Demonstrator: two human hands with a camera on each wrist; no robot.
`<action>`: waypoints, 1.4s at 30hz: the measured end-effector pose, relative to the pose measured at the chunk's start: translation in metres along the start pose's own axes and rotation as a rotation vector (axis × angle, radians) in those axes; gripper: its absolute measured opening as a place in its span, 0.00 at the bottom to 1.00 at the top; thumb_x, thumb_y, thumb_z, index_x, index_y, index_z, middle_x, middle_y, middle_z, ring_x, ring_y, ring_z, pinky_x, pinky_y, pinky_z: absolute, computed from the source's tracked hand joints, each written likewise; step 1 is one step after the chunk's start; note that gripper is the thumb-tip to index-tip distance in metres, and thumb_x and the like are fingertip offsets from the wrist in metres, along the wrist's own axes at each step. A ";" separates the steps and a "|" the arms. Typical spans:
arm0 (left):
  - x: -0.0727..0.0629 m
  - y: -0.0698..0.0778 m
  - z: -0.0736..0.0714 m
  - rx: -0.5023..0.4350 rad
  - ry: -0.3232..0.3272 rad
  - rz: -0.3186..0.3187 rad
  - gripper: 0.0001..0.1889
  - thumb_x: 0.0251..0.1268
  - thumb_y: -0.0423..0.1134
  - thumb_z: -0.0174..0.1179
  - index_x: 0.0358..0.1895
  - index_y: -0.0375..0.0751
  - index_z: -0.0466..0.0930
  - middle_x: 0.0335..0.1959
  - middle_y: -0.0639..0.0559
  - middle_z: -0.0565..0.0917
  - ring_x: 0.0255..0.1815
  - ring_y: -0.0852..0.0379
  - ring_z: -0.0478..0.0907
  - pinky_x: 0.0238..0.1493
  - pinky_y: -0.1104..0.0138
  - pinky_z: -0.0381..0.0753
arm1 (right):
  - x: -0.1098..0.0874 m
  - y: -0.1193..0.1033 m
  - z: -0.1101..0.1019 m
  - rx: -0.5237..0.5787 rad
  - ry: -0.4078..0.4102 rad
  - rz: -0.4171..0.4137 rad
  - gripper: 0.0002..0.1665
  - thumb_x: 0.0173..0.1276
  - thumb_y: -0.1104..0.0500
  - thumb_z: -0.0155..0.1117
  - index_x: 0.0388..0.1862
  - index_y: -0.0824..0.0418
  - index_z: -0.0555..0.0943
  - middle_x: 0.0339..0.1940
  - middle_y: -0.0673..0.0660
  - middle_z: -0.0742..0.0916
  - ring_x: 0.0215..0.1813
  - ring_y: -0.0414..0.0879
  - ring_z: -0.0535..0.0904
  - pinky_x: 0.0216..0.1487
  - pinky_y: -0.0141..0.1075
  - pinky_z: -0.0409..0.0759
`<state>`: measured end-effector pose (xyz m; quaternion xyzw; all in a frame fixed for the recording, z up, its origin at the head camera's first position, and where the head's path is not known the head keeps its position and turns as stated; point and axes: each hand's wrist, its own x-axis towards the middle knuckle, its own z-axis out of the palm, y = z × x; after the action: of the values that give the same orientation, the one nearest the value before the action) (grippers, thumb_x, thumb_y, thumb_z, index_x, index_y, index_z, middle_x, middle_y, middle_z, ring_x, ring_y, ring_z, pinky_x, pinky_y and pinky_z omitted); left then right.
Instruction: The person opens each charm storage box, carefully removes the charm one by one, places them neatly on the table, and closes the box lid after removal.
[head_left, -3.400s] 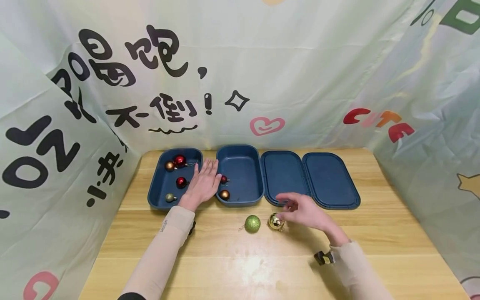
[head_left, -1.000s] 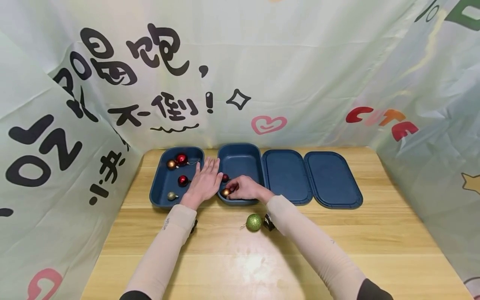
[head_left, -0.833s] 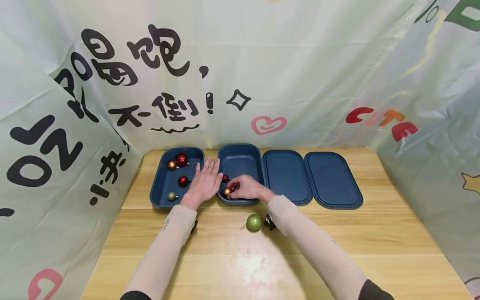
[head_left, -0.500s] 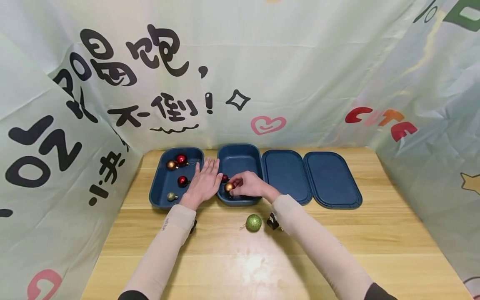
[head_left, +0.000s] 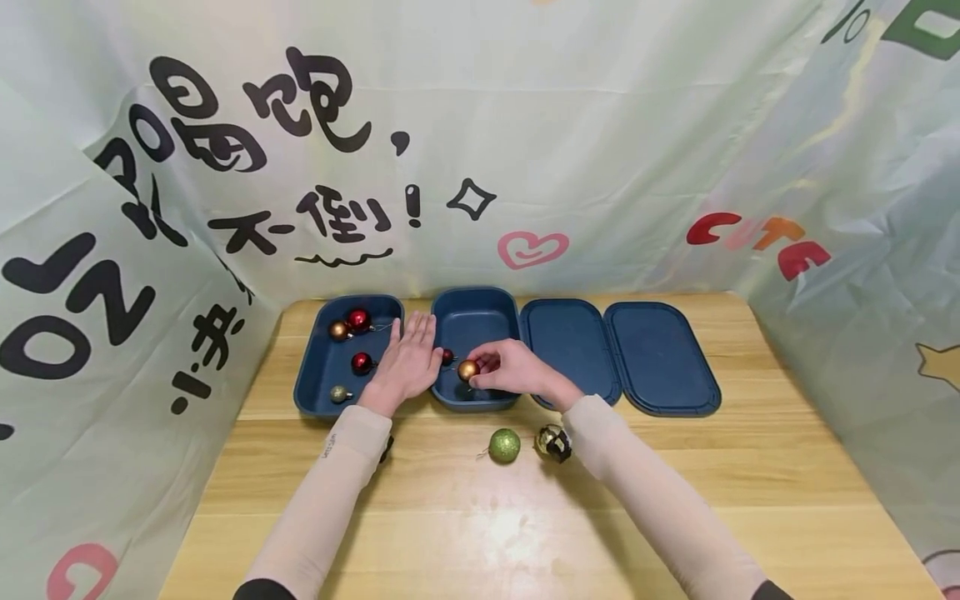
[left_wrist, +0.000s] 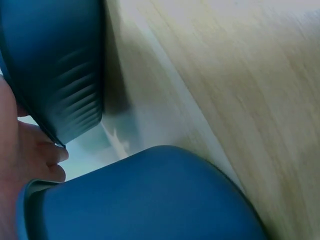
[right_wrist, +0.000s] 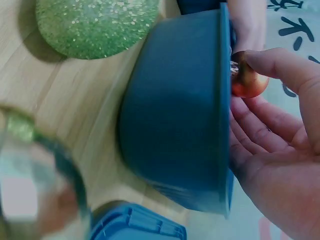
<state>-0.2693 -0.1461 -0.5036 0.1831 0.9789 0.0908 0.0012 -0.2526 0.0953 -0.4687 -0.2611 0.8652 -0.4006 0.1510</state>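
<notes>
In the head view my right hand (head_left: 512, 367) pinches a copper-coloured bauble (head_left: 468, 370) between thumb and fingers, above the right-hand blue box (head_left: 480, 304). The right wrist view shows the same bauble (right_wrist: 250, 82) at the box's rim, its metal cap towards the box. A small dark red bauble (head_left: 447, 357) sits in that box, by its left wall. My left hand (head_left: 408, 360) lies flat with straight fingers across the adjoining rims of the two boxes. Inside the left-hand blue box (head_left: 318, 367) are several baubles, among them a red bauble (head_left: 362, 362) and a small gold bauble (head_left: 340, 394).
A glittery green bauble (head_left: 504, 446) and a shiny gold bauble (head_left: 551, 442) lie on the wooden table (head_left: 465, 517) in front of the boxes. Two flat blue lids (head_left: 572, 346) lie side by side to the right. Printed cloth (head_left: 615, 167) encloses the table's back and sides.
My right hand went from beside the shiny gold bauble into the right-hand box, took the copper bauble there and raised it, moving slightly right. The left hand stays in place.
</notes>
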 end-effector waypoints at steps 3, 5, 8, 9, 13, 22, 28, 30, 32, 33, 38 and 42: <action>0.000 -0.001 0.000 -0.015 -0.001 -0.005 0.33 0.88 0.48 0.40 0.85 0.34 0.50 0.87 0.39 0.55 0.90 0.42 0.43 0.87 0.41 0.36 | -0.008 0.000 -0.006 0.011 0.018 -0.004 0.21 0.67 0.56 0.76 0.57 0.61 0.87 0.44 0.55 0.91 0.44 0.42 0.87 0.50 0.36 0.85; -0.001 -0.002 0.001 -0.027 0.003 -0.001 0.33 0.88 0.48 0.38 0.85 0.34 0.50 0.87 0.39 0.55 0.90 0.41 0.43 0.87 0.41 0.34 | -0.014 0.000 -0.011 0.014 0.033 -0.007 0.21 0.68 0.57 0.76 0.58 0.61 0.87 0.44 0.55 0.91 0.44 0.43 0.87 0.50 0.36 0.85; -0.001 -0.004 0.002 -0.040 0.009 0.006 0.32 0.88 0.47 0.37 0.85 0.35 0.50 0.87 0.39 0.55 0.90 0.41 0.43 0.86 0.40 0.34 | -0.025 0.002 -0.017 0.021 0.052 -0.001 0.21 0.68 0.57 0.76 0.59 0.61 0.86 0.44 0.55 0.91 0.44 0.43 0.87 0.48 0.35 0.84; -0.001 -0.004 0.003 -0.042 0.011 0.005 0.32 0.88 0.46 0.37 0.86 0.36 0.50 0.87 0.39 0.55 0.90 0.41 0.43 0.86 0.40 0.33 | -0.028 0.002 -0.019 0.023 0.055 0.001 0.21 0.69 0.57 0.76 0.59 0.61 0.86 0.44 0.55 0.91 0.45 0.43 0.87 0.47 0.35 0.84; -0.001 -0.007 0.005 -0.048 0.023 0.004 0.31 0.88 0.46 0.37 0.86 0.38 0.51 0.86 0.41 0.57 0.90 0.42 0.42 0.86 0.40 0.33 | -0.043 0.007 -0.026 0.053 0.074 0.007 0.22 0.70 0.57 0.75 0.60 0.61 0.86 0.44 0.55 0.91 0.46 0.45 0.86 0.47 0.35 0.83; -0.001 -0.007 0.007 -0.033 0.034 -0.002 0.31 0.88 0.46 0.36 0.86 0.39 0.52 0.87 0.42 0.55 0.90 0.41 0.39 0.86 0.38 0.33 | -0.073 0.021 -0.037 0.100 0.130 0.035 0.24 0.68 0.59 0.76 0.61 0.63 0.85 0.47 0.58 0.91 0.48 0.47 0.87 0.50 0.33 0.86; -0.003 -0.007 0.006 -0.035 0.035 -0.006 0.31 0.88 0.45 0.37 0.86 0.38 0.52 0.87 0.41 0.54 0.90 0.40 0.38 0.85 0.37 0.33 | -0.094 0.033 -0.040 0.083 0.147 0.024 0.25 0.67 0.59 0.77 0.61 0.65 0.85 0.46 0.59 0.91 0.47 0.48 0.88 0.47 0.32 0.86; -0.002 -0.008 0.007 -0.040 0.038 -0.005 0.31 0.88 0.45 0.37 0.86 0.38 0.52 0.87 0.41 0.55 0.90 0.40 0.38 0.85 0.37 0.33 | -0.100 0.037 -0.041 0.085 0.154 0.033 0.25 0.68 0.59 0.77 0.62 0.65 0.85 0.47 0.59 0.91 0.47 0.47 0.88 0.47 0.32 0.86; -0.002 -0.008 0.008 -0.043 0.039 -0.006 0.31 0.88 0.45 0.37 0.86 0.38 0.51 0.87 0.41 0.54 0.90 0.40 0.38 0.86 0.38 0.33 | -0.105 0.039 -0.043 0.094 0.160 0.050 0.25 0.68 0.59 0.76 0.62 0.64 0.85 0.47 0.58 0.91 0.47 0.46 0.87 0.47 0.31 0.86; -0.002 -0.008 0.009 -0.044 0.042 -0.004 0.31 0.88 0.45 0.37 0.86 0.38 0.52 0.87 0.41 0.54 0.90 0.40 0.38 0.85 0.38 0.33 | -0.108 0.041 -0.043 0.099 0.162 0.057 0.24 0.68 0.59 0.76 0.62 0.63 0.85 0.47 0.58 0.91 0.47 0.46 0.87 0.47 0.31 0.86; -0.002 -0.008 0.010 -0.055 0.054 -0.002 0.31 0.88 0.46 0.37 0.86 0.38 0.52 0.87 0.41 0.56 0.90 0.41 0.38 0.86 0.38 0.33 | -0.120 0.045 -0.046 0.109 0.180 0.070 0.22 0.68 0.58 0.77 0.60 0.61 0.86 0.47 0.57 0.91 0.48 0.48 0.87 0.49 0.31 0.86; -0.002 -0.009 0.011 -0.056 0.061 -0.001 0.30 0.88 0.46 0.38 0.85 0.38 0.53 0.87 0.41 0.57 0.90 0.41 0.39 0.86 0.38 0.34 | -0.129 0.049 -0.048 0.104 0.205 0.080 0.23 0.68 0.57 0.77 0.60 0.61 0.86 0.47 0.57 0.91 0.49 0.48 0.87 0.50 0.31 0.86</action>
<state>-0.2705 -0.1528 -0.5162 0.1796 0.9757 0.1235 -0.0234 -0.1860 0.2251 -0.4699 -0.1759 0.8640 -0.4630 0.0910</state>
